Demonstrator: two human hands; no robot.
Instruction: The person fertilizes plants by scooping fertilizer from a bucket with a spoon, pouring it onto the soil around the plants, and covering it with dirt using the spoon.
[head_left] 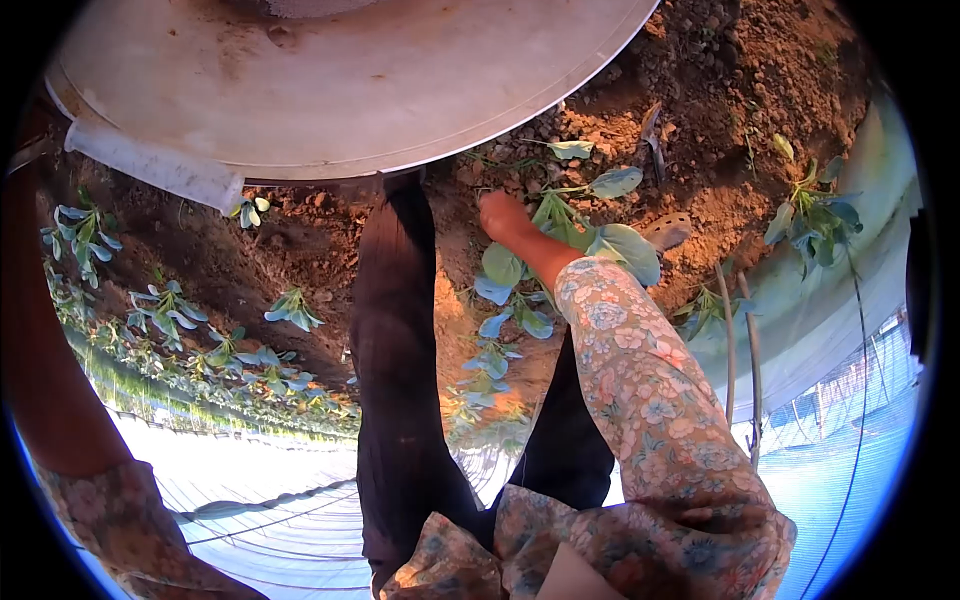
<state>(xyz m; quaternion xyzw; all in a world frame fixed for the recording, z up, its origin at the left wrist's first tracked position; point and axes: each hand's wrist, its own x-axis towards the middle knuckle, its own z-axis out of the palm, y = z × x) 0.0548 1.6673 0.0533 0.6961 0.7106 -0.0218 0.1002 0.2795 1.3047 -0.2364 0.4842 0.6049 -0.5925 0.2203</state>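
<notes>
My right hand is low over the soil, right beside a broad-leaved plant. Its fingers look curled together, and whatever they may hold is hidden. A big, off-white round bucket with brown stains fills the top of the view. Pale material shows inside it at the upper edge. My left arm runs up the left side to my left hand, which is dark and partly cut off near the bucket's rim. I cannot make out its fingers.
My dark-trousered legs stand among rows of young leafy plants. Reddish, lumpy soil lies around. A shoe shows behind the leaves. Right of it are pale sheeting, thin sticks and another plant.
</notes>
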